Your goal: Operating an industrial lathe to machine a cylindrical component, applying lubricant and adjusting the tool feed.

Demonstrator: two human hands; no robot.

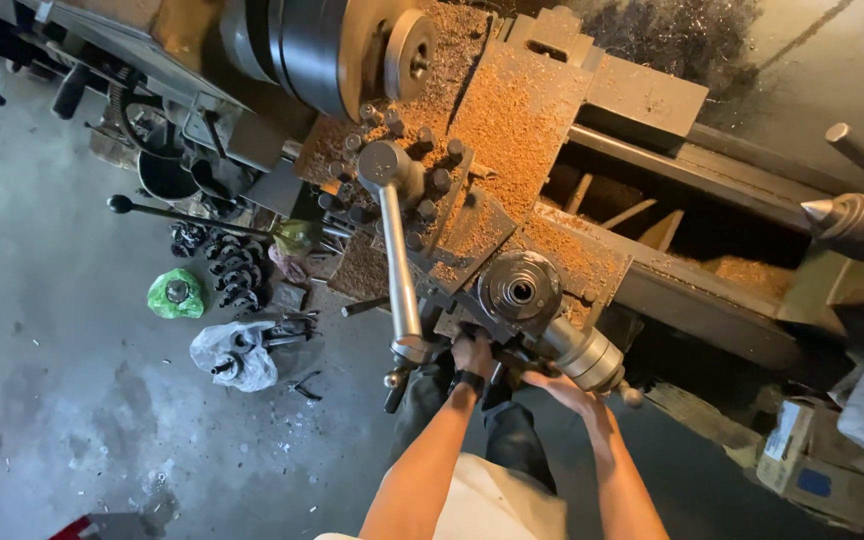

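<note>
With the left hand (472, 352) closed on a handle below the long lever (397, 262) and the right hand (564, 390) spread under the handwheel (584, 352) at lower centre, I judge a slip likely — brass-coloured chips (512, 120) coat the lathe carriage.

A crumpled green plastic bag (176, 294) is seen on the grey concrete floor (62, 400), left of the lathe, with a dark round part lying in its open top. Just below and to the right of it, a white plastic bag (235, 355) is found, bunched around dark metal pieces that stick out of it. At the lower right, beside the machine's base, a cardboard box (810, 470) is set on the floor; a pale label strip is borne on its left end and a blue rectangular patch on its side. No screens or signs are shown.
</note>
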